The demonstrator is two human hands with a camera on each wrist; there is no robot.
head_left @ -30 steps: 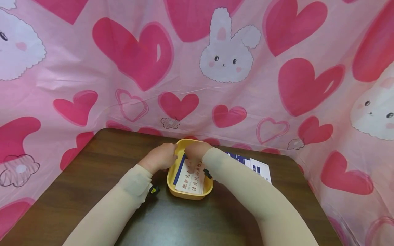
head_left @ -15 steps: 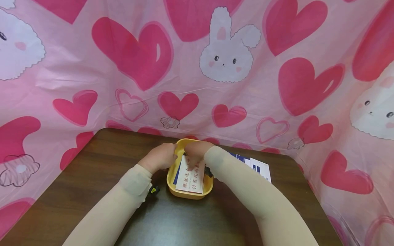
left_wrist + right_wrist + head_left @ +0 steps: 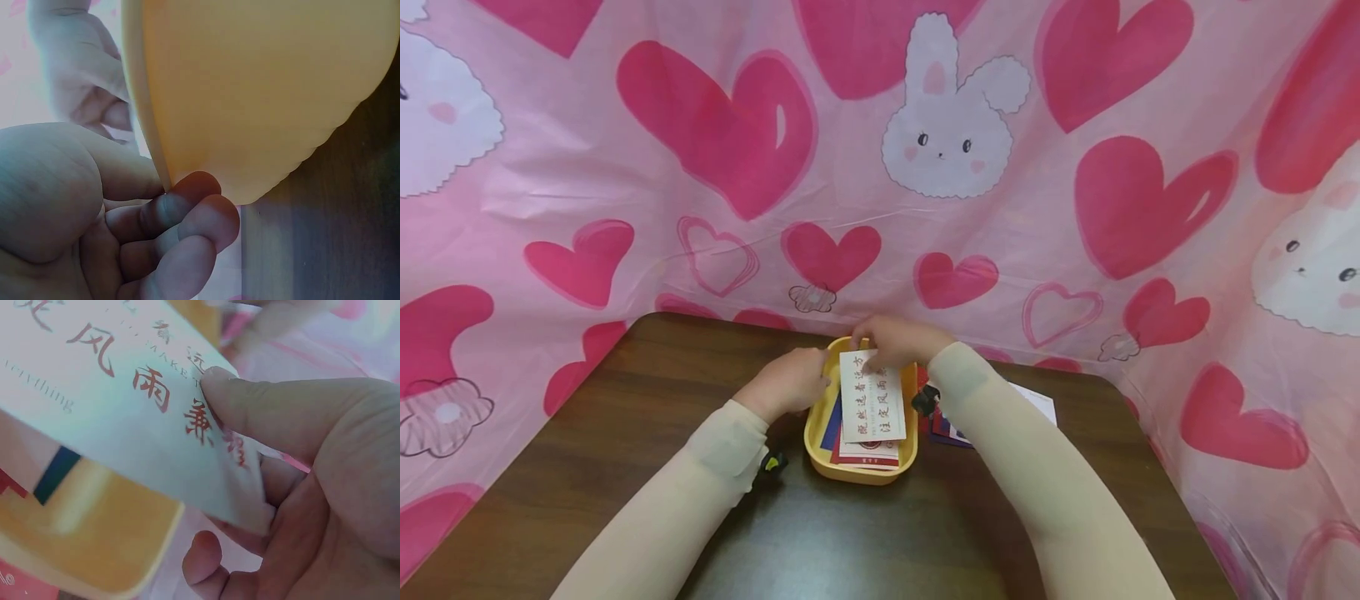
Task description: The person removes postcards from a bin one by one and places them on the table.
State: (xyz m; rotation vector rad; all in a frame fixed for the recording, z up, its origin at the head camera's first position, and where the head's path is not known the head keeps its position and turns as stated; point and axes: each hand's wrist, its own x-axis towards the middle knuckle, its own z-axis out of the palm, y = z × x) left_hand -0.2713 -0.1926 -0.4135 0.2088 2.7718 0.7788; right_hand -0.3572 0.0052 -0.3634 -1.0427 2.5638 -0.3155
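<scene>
A white card with red Chinese characters [image 3: 872,408] is lifted over the yellow basin [image 3: 861,477]. My right hand [image 3: 898,340] pinches its far end between thumb and fingers; the right wrist view shows the thumb on the printed face of the card [image 3: 125,394]. At the basin's left side, my left hand [image 3: 790,383] grips the rim, thumb inside and fingertips against the outer wall, as the left wrist view shows. Below the lifted card, a red-and-white card [image 3: 868,454] and a blue card [image 3: 831,429] lie in the basin.
Right of the basin, several cards lie on the brown table [image 3: 820,542], among them a white card [image 3: 1036,404], partly hidden by my right sleeve [image 3: 1037,467]. A pink curtain with hearts and rabbits [image 3: 737,275] hangs behind the table.
My right hand has risen and moved away from me, lifting the white card off the others and uncovering the red-and-white card beneath. My left hand has stayed on the rim.
</scene>
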